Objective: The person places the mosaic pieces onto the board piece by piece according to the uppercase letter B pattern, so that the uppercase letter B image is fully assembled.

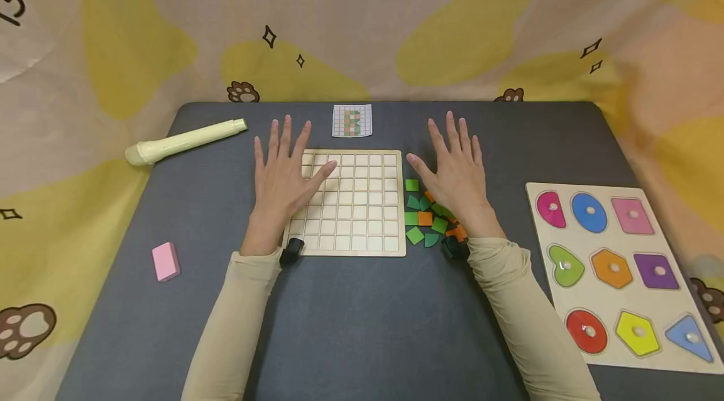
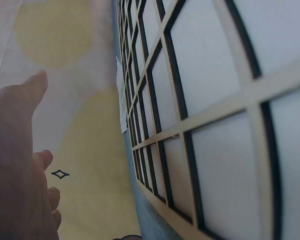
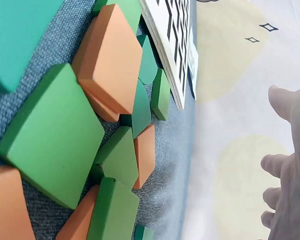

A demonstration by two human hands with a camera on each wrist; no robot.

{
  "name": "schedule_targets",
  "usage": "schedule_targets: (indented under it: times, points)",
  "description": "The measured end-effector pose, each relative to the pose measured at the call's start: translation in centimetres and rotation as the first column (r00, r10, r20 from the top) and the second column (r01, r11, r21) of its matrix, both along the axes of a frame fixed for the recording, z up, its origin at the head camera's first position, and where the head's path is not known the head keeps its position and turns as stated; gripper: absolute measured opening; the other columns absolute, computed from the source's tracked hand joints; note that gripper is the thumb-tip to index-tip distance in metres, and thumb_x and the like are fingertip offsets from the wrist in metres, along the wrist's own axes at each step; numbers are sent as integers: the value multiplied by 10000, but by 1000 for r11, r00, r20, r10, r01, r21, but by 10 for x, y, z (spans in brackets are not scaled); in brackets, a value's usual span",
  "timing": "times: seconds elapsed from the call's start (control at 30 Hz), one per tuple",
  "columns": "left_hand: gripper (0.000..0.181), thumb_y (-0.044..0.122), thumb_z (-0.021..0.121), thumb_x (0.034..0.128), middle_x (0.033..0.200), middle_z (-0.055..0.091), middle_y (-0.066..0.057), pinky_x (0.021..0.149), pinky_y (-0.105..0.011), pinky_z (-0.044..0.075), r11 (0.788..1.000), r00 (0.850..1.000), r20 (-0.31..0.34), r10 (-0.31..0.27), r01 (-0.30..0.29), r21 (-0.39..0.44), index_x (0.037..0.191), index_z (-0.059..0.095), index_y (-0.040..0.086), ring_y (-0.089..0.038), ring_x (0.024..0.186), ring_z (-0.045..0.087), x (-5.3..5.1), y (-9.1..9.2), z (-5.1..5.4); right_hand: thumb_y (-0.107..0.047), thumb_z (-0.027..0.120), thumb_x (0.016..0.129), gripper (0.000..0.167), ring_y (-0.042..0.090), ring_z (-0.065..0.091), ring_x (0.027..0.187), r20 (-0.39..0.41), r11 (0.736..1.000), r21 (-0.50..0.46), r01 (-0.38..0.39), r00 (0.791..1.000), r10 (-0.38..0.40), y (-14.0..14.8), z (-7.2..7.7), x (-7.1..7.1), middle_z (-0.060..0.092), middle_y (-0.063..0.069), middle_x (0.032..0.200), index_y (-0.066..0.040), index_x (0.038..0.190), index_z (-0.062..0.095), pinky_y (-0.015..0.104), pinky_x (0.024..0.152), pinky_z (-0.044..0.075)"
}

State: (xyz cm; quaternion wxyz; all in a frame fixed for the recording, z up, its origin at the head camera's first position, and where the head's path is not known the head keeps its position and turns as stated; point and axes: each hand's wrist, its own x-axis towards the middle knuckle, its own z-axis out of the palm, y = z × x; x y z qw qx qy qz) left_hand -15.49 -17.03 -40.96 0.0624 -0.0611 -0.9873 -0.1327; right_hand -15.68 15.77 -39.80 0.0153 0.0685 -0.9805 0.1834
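A pale wooden grid board [image 1: 359, 205] with white square cells lies mid-table. My left hand [image 1: 281, 175] is spread with straight fingers over its left edge, holding nothing; the left wrist view shows the thumb [image 2: 32, 90] apart from the board. To the right, my right hand [image 1: 457, 171] is likewise spread and holds nothing, above and beside a loose pile of green, teal and orange tiles [image 1: 425, 219]. In the right wrist view a green square tile [image 3: 52, 135] and an orange tile [image 3: 112, 60] lie close to the camera. Behind the board sits a small pattern card [image 1: 352, 121].
A shape puzzle board [image 1: 608, 241] with knobbed coloured pieces lies at the right edge of the table. At the left are a pink block [image 1: 166, 261] and a pale yellow tube-shaped object [image 1: 186, 141]. A patterned cloth [image 1: 362, 24] hangs behind the table.
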Motion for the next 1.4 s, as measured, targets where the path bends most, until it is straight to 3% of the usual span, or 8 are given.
schedule_targets:
  times: [0.47,0.6,0.7,0.8,0.93,1.03,1.2,1.4]
  points:
    - [963,811,449,975,1807,-51,-54,1332,-601,-110,1000,999,51,-8,7,5,1724,54,352,-259,1671,-135,2,-6,0,-631,489,1068,853,371,-4,1676,47,999,-22,-23,999,24,5,2,-1,-9,106,1808,-250,1732,114,653,1330,86]
    - [972,790,483,977,1811,-25,-61,1335,-633,-39,999,996,80,-29,27,28,1728,59,340,-287,1681,-82,4,-12,2,-551,554,1075,837,447,166,1633,105,995,-79,-62,992,70,6,5,-1,152,185,1782,-196,1727,167,719,1272,209]
    - [979,707,579,986,1807,81,-101,1313,-679,101,994,990,128,-61,49,93,1732,107,285,-365,1672,73,6,-18,4,-414,647,1065,741,461,395,1510,183,988,-122,-96,976,118,9,8,0,400,229,1661,-127,1672,332,703,1186,375]
    - [958,597,665,994,1772,223,-153,1278,-696,205,982,978,190,-87,52,180,1723,178,210,-427,1625,219,8,-26,5,-242,727,1028,544,418,583,1288,258,978,-147,-146,949,180,14,8,0,614,225,1410,-61,1510,550,614,1038,517]
    - [921,512,715,991,1728,315,-196,1272,-684,246,969,955,282,-91,19,248,1698,261,136,-451,1599,272,11,-40,2,-54,764,968,350,357,626,1085,313,961,-174,-216,913,262,21,7,2,669,194,1181,-10,1307,686,515,919,548]
    - [967,519,759,957,1735,285,-218,1268,-708,230,968,930,351,-107,17,251,1694,273,125,-465,1614,226,13,-49,-2,30,757,941,312,330,616,991,329,954,-184,-238,900,288,25,6,3,662,183,1100,8,1247,701,455,850,551]
    - [1079,544,812,907,1778,142,-212,1286,-739,80,971,892,416,-179,91,223,1713,219,141,-464,1650,66,16,-56,-5,79,711,952,225,281,596,877,352,947,-210,-242,885,304,28,5,3,657,155,988,14,1167,706,356,729,517]
    - [1079,537,814,905,1792,57,-189,1303,-706,-16,972,880,431,-199,120,204,1716,214,154,-440,1659,-8,20,-56,-8,21,773,938,160,276,573,866,359,941,-226,-250,877,319,28,0,5,631,145,973,3,1083,710,348,733,491]
